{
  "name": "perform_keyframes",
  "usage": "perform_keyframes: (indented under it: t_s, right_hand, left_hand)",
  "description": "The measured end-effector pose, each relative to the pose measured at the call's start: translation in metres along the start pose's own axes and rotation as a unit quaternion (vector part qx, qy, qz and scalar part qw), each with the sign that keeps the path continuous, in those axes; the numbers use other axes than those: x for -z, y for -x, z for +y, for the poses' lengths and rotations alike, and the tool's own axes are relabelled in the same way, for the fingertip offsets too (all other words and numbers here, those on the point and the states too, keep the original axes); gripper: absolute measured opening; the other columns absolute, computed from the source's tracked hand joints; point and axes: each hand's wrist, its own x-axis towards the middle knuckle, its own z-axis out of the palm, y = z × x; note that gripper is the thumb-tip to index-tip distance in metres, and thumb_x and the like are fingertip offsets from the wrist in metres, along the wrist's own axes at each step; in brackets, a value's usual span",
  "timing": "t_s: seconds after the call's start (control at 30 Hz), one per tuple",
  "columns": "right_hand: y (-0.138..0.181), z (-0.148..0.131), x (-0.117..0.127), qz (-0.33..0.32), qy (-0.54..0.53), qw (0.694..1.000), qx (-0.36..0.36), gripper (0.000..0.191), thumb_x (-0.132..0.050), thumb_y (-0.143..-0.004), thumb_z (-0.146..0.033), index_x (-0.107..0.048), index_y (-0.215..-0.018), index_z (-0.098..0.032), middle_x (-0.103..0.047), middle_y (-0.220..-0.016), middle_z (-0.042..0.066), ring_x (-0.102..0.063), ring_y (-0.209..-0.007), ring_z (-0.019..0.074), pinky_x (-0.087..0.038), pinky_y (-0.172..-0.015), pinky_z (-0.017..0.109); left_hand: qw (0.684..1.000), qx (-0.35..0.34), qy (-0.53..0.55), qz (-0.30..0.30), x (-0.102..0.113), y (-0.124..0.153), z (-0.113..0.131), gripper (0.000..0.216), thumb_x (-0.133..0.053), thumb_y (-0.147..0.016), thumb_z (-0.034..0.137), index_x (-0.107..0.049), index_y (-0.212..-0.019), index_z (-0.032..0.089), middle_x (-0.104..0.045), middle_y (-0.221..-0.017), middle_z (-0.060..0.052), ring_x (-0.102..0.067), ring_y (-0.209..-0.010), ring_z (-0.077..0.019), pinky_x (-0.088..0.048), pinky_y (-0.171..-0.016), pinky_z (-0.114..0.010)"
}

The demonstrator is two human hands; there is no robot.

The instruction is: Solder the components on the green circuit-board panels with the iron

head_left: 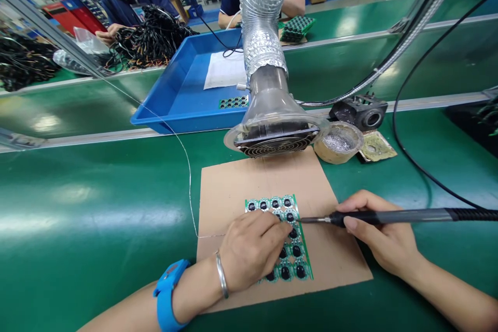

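Note:
A green circuit board panel [290, 257] with several black round parts lies on a brown cardboard sheet [233, 187]. My left hand [251, 249] rests on the panel's left side, fingers pinched around a thin solder wire [189, 181] that runs up and away to the left. My right hand [383, 236] grips a soldering iron [392, 216] like a pen. Its metal tip points left and touches the panel near my left fingertips.
A fume extractor hood [274, 137] on a silver duct hangs just behind the cardboard. To its right stand a tin of solder residue [337, 142], a yellow sponge [376, 146] and an iron stand [360, 110]. A blue tray [187, 88] holds paper and another panel. Two people sit beyond it.

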Motion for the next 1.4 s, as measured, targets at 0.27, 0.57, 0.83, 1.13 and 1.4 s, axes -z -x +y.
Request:
perform_keyframes:
  t_s: [0.27,0.57,0.83,1.13,1.4]
  right_hand:
    - [0.004,0.01,0.0,0.021,-0.102,0.994,-0.044,0.004,-0.057,-0.08,-0.023,-0.059,-0.083,-0.023,-0.053,-0.061,-0.002,-0.041,-0.046,0.0092,-0.031,-0.041,0.021]
    - [0.009,0.002,0.0,0.054,-0.151,0.984,-0.079,0.012,-0.06,-0.078,-0.031,-0.06,-0.084,-0.02,-0.051,-0.055,-0.001,-0.042,-0.044,0.01,-0.027,-0.037,0.022]
    - [0.008,-0.033,-0.036,-0.016,-0.085,0.995,-0.056,0.01,-0.056,-0.081,-0.029,-0.06,-0.081,-0.02,-0.047,-0.05,-0.003,-0.038,-0.039,0.009,-0.028,-0.036,0.022]
    - [0.01,-0.022,-0.054,-0.011,-0.021,1.0,0.01,0.005,-0.057,-0.08,-0.024,-0.06,-0.082,-0.021,-0.057,-0.064,0.0,-0.05,-0.052,0.0123,-0.038,-0.045,0.023]
    - [0.009,-0.027,-0.051,-0.033,0.023,0.998,0.04,0.004,-0.056,-0.08,-0.022,-0.058,-0.083,-0.022,-0.06,-0.065,0.0,-0.055,-0.057,0.0142,-0.043,-0.049,0.022]
  left_hand:
    - [0.998,0.059,0.023,-0.011,0.012,0.005,0.002,0.005,-0.049,-0.086,0.02,-0.053,-0.085,0.017,-0.058,-0.074,0.0,-0.053,-0.065,-0.0113,-0.046,-0.057,-0.024]
    - [0.993,0.058,0.028,-0.097,0.036,0.039,-0.008,0.019,-0.04,-0.083,0.011,-0.055,-0.094,0.016,-0.054,-0.084,-0.005,-0.052,-0.072,-0.013,-0.048,-0.06,-0.026]
    - [0.999,0.042,-0.014,-0.016,0.042,0.058,-0.011,0.006,-0.05,-0.084,0.018,-0.056,-0.082,0.018,-0.054,-0.07,0.0,-0.051,-0.059,-0.011,-0.04,-0.049,-0.024]
    - [0.998,0.055,-0.002,-0.021,0.05,0.063,-0.007,0.005,-0.051,-0.083,0.02,-0.056,-0.081,0.019,-0.054,-0.067,0.001,-0.047,-0.057,-0.0117,-0.036,-0.048,-0.026]
    - [0.997,0.057,0.001,-0.044,0.048,0.063,-0.007,0.013,-0.047,-0.084,0.021,-0.058,-0.079,0.019,-0.052,-0.066,0.0,-0.047,-0.056,-0.012,-0.04,-0.048,-0.026]
